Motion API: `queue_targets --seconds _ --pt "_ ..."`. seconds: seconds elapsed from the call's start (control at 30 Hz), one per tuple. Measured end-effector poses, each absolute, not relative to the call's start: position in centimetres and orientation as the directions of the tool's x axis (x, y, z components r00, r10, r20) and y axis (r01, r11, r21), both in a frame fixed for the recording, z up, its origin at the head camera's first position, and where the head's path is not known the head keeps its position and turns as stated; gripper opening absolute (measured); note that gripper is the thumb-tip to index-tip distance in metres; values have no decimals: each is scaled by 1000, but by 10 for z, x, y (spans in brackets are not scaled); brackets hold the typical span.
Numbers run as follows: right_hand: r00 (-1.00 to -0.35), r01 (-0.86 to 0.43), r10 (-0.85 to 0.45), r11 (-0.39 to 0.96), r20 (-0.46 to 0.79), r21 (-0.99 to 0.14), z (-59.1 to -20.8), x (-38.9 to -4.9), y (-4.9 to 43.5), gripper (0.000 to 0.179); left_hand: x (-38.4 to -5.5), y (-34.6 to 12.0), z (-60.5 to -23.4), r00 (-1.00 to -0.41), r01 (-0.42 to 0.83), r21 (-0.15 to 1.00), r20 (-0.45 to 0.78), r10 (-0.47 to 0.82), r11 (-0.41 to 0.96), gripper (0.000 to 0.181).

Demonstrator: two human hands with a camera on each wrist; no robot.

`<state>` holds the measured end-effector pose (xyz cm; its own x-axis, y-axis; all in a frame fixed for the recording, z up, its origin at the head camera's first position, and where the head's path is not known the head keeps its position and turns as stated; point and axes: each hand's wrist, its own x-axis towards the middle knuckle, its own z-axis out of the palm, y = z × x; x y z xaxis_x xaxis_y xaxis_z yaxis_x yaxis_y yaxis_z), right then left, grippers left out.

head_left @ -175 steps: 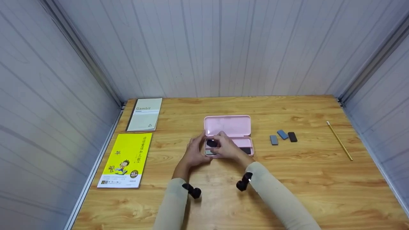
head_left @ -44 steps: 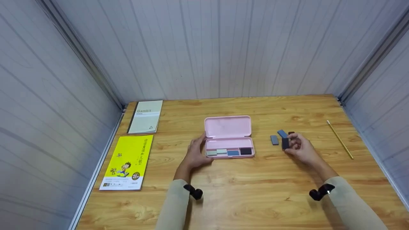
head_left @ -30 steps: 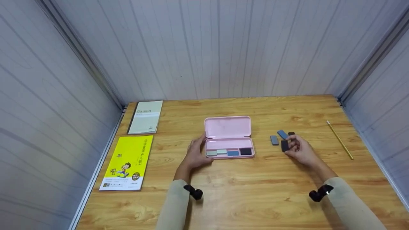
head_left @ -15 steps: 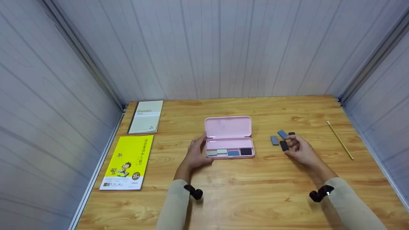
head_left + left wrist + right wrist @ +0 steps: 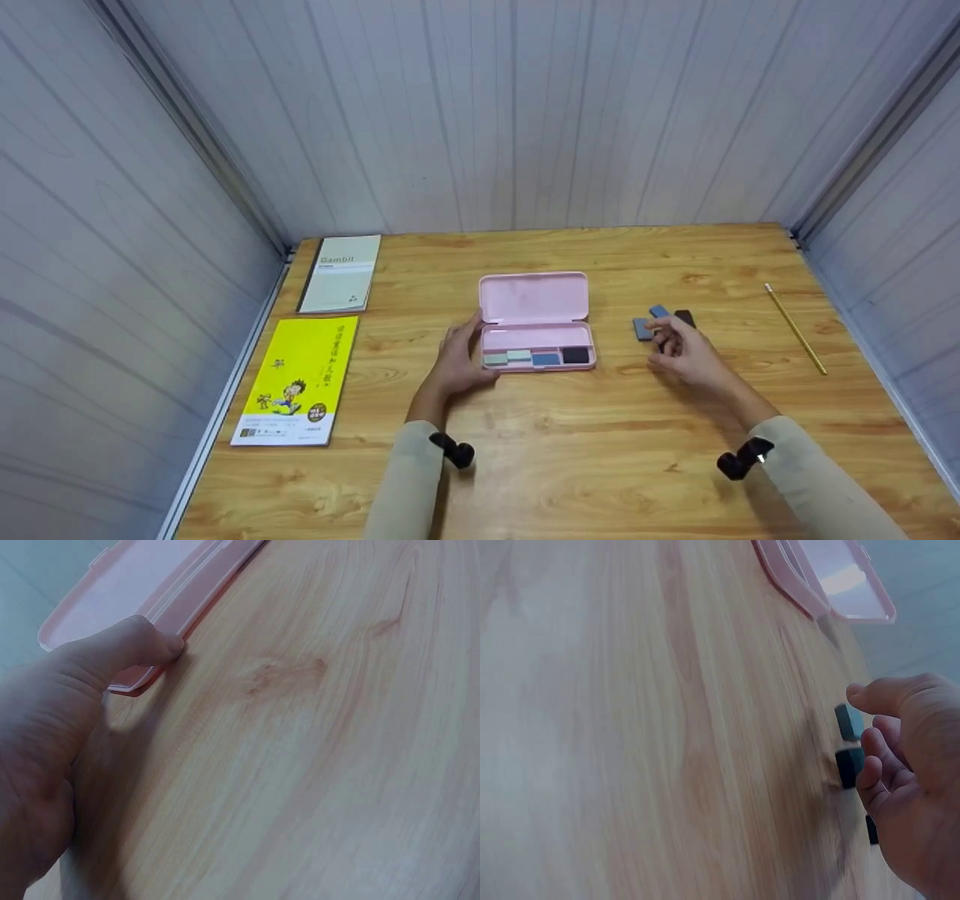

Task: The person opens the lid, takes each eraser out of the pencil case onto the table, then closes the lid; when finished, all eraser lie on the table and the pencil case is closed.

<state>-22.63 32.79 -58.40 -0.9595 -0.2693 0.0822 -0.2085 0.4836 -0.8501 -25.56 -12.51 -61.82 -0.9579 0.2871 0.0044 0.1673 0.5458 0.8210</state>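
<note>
A pink pencil case lies with its lid up in the middle of the table. My left hand grips its left end, thumb on the front edge in the left wrist view. In its front compartment sit two pale erasers, a blue eraser and a black eraser. My right hand hovers with loosely bent fingers over the loose erasers. Its thumb is beside a grey-blue eraser; a black eraser lies under its fingers. Another blue eraser and black eraser are just behind.
A gold pencil lies at the right. At the left are a yellow book and, behind it, a pale notebook. Panelled walls enclose the table at the back and sides.
My right hand took a black eraser from the case area to the loose erasers, lowered it and let it go, then shifted slightly left. My left hand has stayed on the case.
</note>
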Motion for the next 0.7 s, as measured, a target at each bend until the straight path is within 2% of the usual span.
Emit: queue_targets --seconds 0.27,0.7 --pt "-940 -236 -330 433 91 -870 -579 -226 301 48 -255 -126 -616 -956 154 831 -11 292 535 126" --pt "-910 -253 -410 438 59 -862 -575 -226 268 54 -255 -124 -617 -958 144 829 -19 285 540 126"
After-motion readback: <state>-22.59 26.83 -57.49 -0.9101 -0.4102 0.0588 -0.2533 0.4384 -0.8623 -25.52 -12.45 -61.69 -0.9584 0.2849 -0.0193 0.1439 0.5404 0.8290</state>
